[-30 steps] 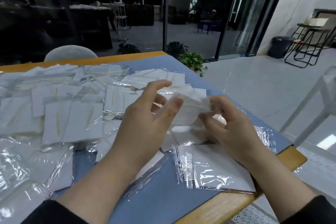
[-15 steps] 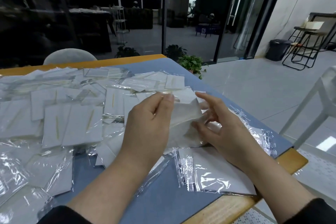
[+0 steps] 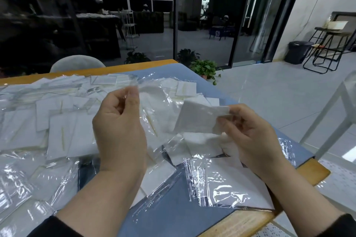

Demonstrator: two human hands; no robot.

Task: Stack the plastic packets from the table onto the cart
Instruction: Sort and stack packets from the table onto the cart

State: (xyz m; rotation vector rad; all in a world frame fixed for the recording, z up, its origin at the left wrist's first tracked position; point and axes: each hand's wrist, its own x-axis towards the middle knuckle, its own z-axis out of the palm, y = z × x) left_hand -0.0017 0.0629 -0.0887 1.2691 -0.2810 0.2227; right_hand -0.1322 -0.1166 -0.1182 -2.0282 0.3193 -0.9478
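Left hand [image 3: 120, 121] pinches a clear packet [image 3: 154, 113]; right hand [image 3: 248, 132] pinches a white sheet [image 3: 200, 119], seemingly pulled out. Slippery film could slide free.

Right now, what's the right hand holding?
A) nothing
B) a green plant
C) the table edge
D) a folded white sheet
D: the right hand pinches a folded white sheet above the table, while the left hand holds up a clear packet.

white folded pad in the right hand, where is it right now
In the head view the white folded pad is right of centre, pinched by the right hand above the packets, beside the left hand.
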